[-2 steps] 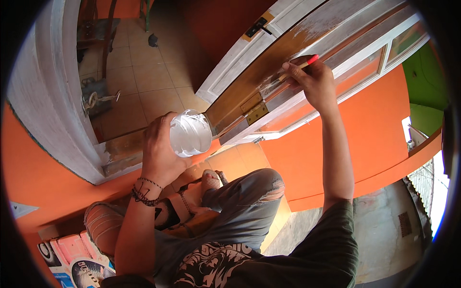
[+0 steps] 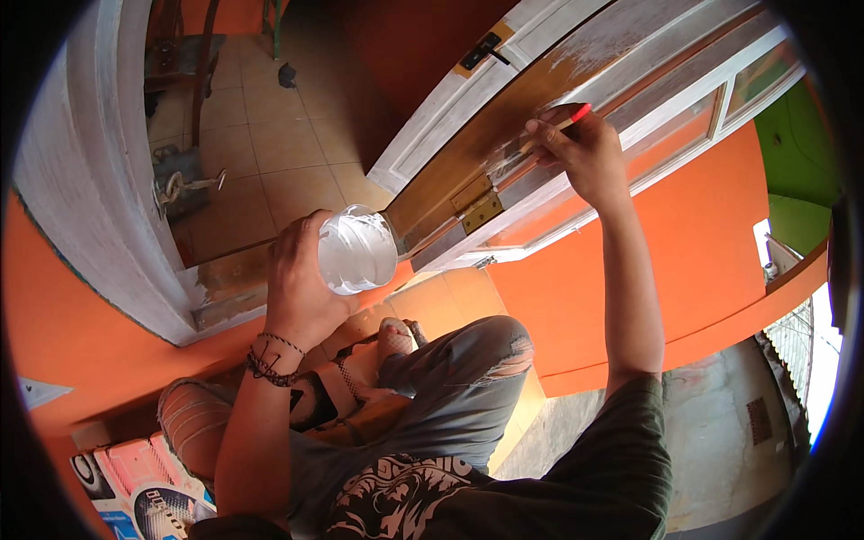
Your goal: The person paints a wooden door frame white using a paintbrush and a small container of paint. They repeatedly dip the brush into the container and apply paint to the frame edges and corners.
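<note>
My left hand point(image 2: 301, 279) is wrapped round a clear plastic cup point(image 2: 357, 250) smeared inside with white paint. In my right hand point(image 2: 585, 157) is a thin paintbrush point(image 2: 576, 116) with a red-tipped wooden handle, pinched between thumb and fingers. Its bristle end points down-left at the brown door frame point(image 2: 511, 117), close to a patch of thin white paint; whether the bristles touch the wood I cannot tell. A brass hinge point(image 2: 479, 209) sits on the frame just below the brush. White paint covers much of the wood further up the frame.
Behind the frame stands a white door with a black handle point(image 2: 484, 51). A whitish door post point(image 2: 108, 180) rises on the left, by a tiled floor point(image 2: 270, 144). An orange wall point(image 2: 666, 270) lies to the right. A printed box point(image 2: 148, 486) is at lower left.
My right hand and the paintbrush have shifted very slightly to the left. My left hand and the cup have stayed still.
</note>
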A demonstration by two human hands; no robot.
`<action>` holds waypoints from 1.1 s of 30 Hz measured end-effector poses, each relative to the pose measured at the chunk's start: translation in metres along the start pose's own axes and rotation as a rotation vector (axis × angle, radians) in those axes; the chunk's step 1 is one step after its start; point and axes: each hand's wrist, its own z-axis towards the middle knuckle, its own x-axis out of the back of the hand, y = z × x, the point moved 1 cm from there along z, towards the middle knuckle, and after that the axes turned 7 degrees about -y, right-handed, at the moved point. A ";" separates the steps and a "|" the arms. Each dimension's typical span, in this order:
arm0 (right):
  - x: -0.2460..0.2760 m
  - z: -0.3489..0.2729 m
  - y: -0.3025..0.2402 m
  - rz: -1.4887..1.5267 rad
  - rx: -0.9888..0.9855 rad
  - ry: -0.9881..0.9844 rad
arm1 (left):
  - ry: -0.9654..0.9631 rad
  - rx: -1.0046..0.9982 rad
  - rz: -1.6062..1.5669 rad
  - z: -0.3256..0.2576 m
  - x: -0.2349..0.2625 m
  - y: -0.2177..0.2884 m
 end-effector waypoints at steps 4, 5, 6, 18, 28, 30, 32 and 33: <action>-0.005 0.009 0.007 -0.047 0.018 -0.090 | 0.001 -0.011 0.001 0.000 0.000 0.001; -0.005 0.011 0.006 -0.089 0.024 -0.099 | 0.000 -0.006 -0.004 0.000 0.000 0.000; -0.006 0.013 0.005 -0.129 0.030 -0.108 | 0.000 -0.001 -0.006 0.000 -0.001 0.000; -0.016 0.020 -0.006 -0.408 0.045 -0.201 | -0.001 -0.008 -0.002 0.000 0.000 0.001; -0.016 0.023 0.007 -0.564 0.204 -0.153 | -0.008 -0.010 0.010 0.001 0.000 0.000; -0.019 0.019 0.002 -0.575 0.225 -0.151 | 0.006 -0.017 0.000 0.001 0.000 0.000; -0.021 0.020 0.002 -0.531 0.183 -0.152 | 0.004 -0.004 0.001 0.001 0.000 0.000; -0.021 0.021 0.002 -0.509 0.164 -0.153 | 0.004 0.002 0.002 0.001 0.000 -0.001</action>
